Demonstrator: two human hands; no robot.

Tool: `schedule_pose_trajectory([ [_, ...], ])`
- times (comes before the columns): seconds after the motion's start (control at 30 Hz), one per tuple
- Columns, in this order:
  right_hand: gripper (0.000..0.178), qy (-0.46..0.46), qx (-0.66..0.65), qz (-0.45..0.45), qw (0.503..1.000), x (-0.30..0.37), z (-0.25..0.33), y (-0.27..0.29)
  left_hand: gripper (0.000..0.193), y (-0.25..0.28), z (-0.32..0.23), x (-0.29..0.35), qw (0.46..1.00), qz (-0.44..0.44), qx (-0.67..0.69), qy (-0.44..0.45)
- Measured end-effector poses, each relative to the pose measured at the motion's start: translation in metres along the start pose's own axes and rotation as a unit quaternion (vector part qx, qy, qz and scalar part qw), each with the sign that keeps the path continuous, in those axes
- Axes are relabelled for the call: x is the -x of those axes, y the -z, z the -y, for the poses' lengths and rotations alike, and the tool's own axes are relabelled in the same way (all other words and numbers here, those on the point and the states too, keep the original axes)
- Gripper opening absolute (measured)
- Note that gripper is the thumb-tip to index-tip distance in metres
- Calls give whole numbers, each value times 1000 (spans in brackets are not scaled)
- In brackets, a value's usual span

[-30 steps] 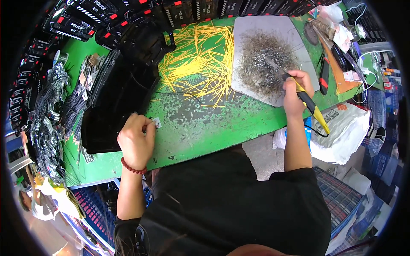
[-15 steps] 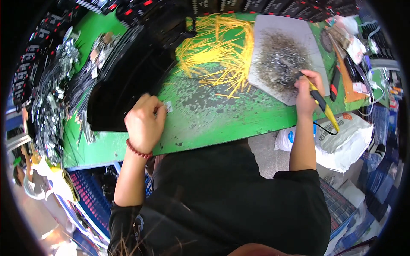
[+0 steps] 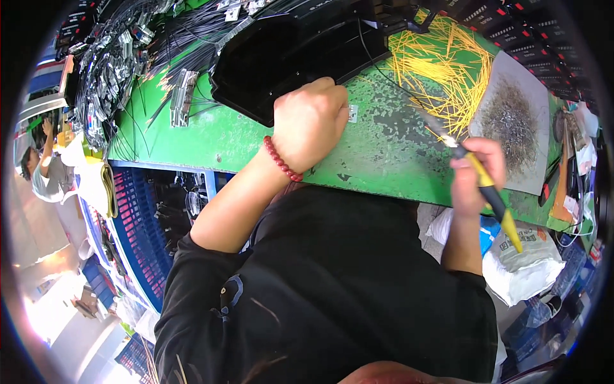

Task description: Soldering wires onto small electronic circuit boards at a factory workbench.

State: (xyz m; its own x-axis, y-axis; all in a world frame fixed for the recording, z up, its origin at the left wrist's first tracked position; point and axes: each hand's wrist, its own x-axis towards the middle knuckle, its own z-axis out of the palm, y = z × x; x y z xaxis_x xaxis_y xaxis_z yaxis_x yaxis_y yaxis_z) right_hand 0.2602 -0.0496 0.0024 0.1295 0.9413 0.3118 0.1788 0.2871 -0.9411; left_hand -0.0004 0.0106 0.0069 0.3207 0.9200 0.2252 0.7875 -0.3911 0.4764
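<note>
My left hand (image 3: 310,118) is closed at the near edge of a large glossy black plastic housing (image 3: 281,61); its fingertips are hidden, so what they grip cannot be made out. A red bead bracelet circles that wrist. In my right hand (image 3: 470,185) is a yellow-and-black soldering iron (image 3: 489,187), its tip pointing up and left over the green table (image 3: 364,157). A thin dark wire (image 3: 364,45) hangs from the housing toward the loose yellow sticks (image 3: 441,70), which lie beyond the iron's tip.
A pale sheet (image 3: 534,173) covered in dark specks lies to the right. Black wires (image 3: 185,48) and clear-ended parts are heaped at left. Black boxes line the back. A blue crate (image 3: 137,224) and a white sack (image 3: 527,262) stand below the table. Another person (image 3: 48,169) is far left.
The view has turned left, shifting the table rightward. My right hand has brought the soldering iron from over the speckled sheet to its left, near the yellow sticks. My left hand stays by the housing.
</note>
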Motion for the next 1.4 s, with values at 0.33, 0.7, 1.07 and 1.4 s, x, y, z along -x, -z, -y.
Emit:
schedule_pose_trajectory([
  [0.33, 18, -22, -42, 73, 996, -5, -10, -63, 8, -3, 2, -3, 1000, -11, 8, -9],
  [0.7, 17, -17, -1, 80, 997, -2, -12, -60, 10, -4, 3, -3, 999, -31, 30, -8],
  [1.07, 23, 13, 16, 93, 995, -4, -12, -62, 12, -5, -1, -4, 999, -28, 26, -7],
  [1.4, 23, -1, -22, 65, 998, -1, -14, -60, 11, -4, -2, -5, 1000, -18, 22, -4],
])
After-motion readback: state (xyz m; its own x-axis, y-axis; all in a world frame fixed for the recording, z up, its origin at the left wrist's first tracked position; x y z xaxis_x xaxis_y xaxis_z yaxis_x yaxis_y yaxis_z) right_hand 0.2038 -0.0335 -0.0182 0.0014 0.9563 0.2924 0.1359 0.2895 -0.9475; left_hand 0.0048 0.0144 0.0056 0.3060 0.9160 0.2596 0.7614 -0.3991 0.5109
